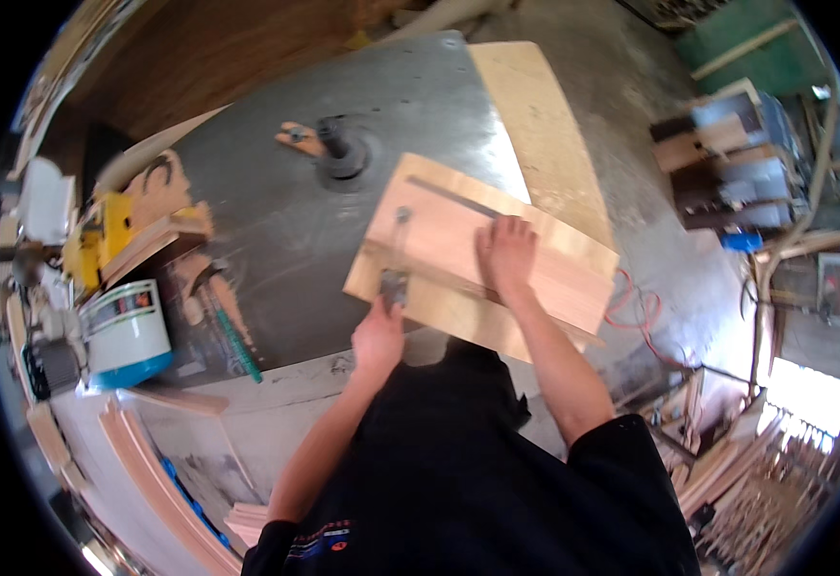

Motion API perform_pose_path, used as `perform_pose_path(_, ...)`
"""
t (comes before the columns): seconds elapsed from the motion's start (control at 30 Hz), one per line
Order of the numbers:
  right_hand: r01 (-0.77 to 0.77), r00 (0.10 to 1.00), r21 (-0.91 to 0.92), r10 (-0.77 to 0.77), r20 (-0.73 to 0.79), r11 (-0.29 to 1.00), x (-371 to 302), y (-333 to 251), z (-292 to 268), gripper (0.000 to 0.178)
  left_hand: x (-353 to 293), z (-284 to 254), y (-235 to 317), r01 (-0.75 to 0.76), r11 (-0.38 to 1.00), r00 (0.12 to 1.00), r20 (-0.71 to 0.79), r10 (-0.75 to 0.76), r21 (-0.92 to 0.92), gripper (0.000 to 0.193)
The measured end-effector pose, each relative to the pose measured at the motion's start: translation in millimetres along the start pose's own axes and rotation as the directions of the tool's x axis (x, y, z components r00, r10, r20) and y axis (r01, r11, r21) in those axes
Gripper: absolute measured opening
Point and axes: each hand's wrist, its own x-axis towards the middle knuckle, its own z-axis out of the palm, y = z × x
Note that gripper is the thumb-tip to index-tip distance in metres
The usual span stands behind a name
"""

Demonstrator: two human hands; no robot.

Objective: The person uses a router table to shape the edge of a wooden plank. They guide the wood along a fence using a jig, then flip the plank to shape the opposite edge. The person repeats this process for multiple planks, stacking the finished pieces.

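Observation:
My left hand (379, 338) is closed around a small grey metal piece (394, 286) at the near left part of a pale wooden board (573, 248); its exact kind is blurred, perhaps a clamp's handle. A pinkish plank (449, 235) lies on top of the board, with narrow strips along its long sides. On this plank rests my right hand (509, 254), palm down, fingers bent towards its far strip. A round metal fitting (402, 215) sits near the plank's left end. The stack lies tilted across the right near part of a grey metal machine table (247, 182).
A dark upright spindle (343, 149) rises from the table, a small wooden piece (301, 138) beside it. At left stand a yellow machine part (103, 235), a white bucket (124, 331) and a green-handled tool (235, 341). An orange cord (645, 312) lies on the right.

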Motion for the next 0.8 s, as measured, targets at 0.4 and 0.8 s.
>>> perform_pose_path(0.4, 0.014, 0.998, 0.153, -0.023, 0.056, 0.988, -25.7, 5.0, -6.3, 0.034, -58.3, -2.6, -12.7, -0.005, 0.999, 0.99, 0.144, -0.003, 0.053, 0.05)
perform_pose_path(0.8, -0.011, 0.97, 0.163, -0.029, 0.243, 0.987, -4.1, 14.2, -0.5, 0.04, -81.3, -36.2, 4.2, -0.042, 0.996, 0.992, 0.116, 0.051, -0.079, 0.046)
